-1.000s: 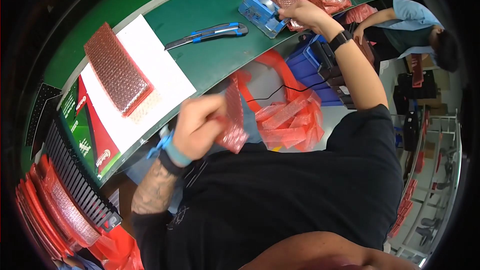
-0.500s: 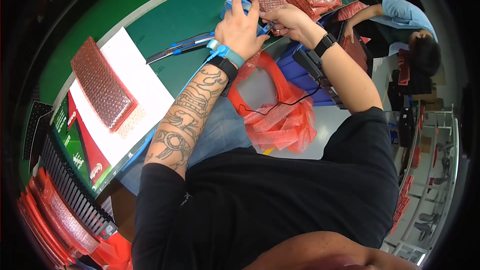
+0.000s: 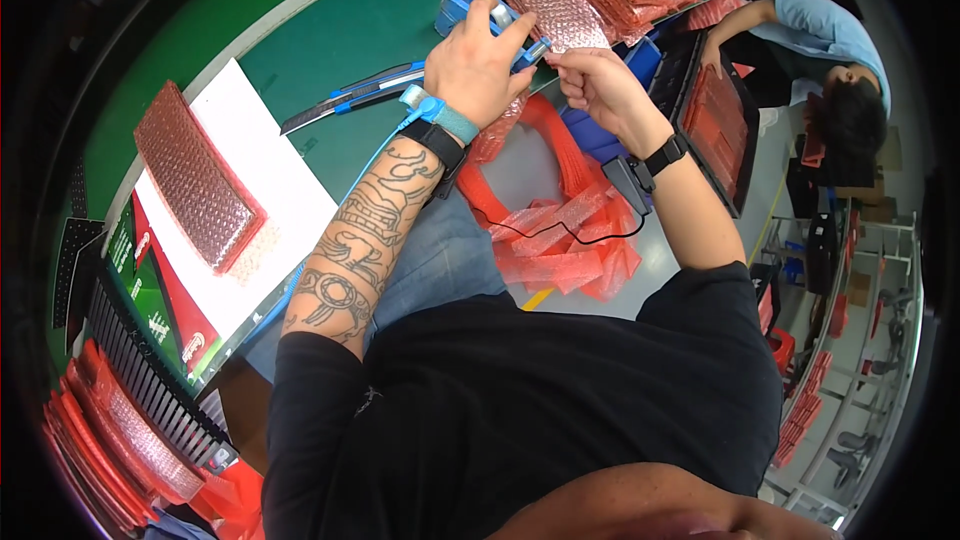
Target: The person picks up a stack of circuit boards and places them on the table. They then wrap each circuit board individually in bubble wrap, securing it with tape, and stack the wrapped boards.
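A blue tape dispenser (image 3: 455, 10) stands on the green table, and my left hand (image 3: 475, 65) is closed over it, fingers along its top and side. A wristband with a blue cord circles that wrist. Just off the dispenser's front tip, my right hand (image 3: 605, 90) has thumb and forefinger pinched together; what they pinch, if anything, is too small to make out. Beside my left wrist lie blue and black strip-like tools (image 3: 350, 95). Past the dispenser lie stacked red bubble-wrap pouches (image 3: 560, 0).
One filled red bubble-wrap pouch (image 3: 195, 180) rests on a white sheet (image 3: 290, 170) at left. A black slotted rack (image 3: 150, 370) and more red pouches (image 3: 120, 430) are lower left. Red bubble wrap (image 3: 570, 250) hangs below the table edge. A co-worker (image 3: 835, 40) handles a black crate (image 3: 715, 120).
My right hand has moved slightly right and down, away from the dispenser's tip. The black crate by the co-worker has shifted toward the right and shows its red contents.
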`<control>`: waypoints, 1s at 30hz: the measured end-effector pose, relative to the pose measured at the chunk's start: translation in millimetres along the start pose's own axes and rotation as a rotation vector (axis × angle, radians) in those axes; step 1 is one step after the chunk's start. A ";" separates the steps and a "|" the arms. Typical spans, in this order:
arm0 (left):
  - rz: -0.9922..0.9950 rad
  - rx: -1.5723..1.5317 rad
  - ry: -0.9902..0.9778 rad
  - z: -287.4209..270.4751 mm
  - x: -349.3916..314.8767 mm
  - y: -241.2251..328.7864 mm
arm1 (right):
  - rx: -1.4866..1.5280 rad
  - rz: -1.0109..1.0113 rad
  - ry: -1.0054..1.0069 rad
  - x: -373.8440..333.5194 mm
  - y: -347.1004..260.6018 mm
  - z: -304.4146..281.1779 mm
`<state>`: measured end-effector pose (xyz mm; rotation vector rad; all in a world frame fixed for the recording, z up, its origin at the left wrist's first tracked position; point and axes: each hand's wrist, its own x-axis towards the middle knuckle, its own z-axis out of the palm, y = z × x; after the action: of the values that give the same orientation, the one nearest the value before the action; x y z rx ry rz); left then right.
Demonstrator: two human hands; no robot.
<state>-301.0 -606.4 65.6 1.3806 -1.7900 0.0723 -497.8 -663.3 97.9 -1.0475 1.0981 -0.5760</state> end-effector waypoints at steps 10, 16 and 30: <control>-0.051 -0.002 -0.025 2.6 -2.1 1.6 | -0.088 -0.035 0.181 11.0 17.2 19.1; -0.095 -0.009 0.002 2.0 -4.5 -1.2 | 0.041 -0.024 0.192 10.0 23.5 28.7; -0.088 0.021 0.003 3.0 -4.4 2.5 | 0.102 -0.151 0.256 13.4 32.5 36.0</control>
<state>-304.7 -603.7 62.0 1.4718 -1.7280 0.0457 -463.1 -646.2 65.8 -0.9915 1.2044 -0.8969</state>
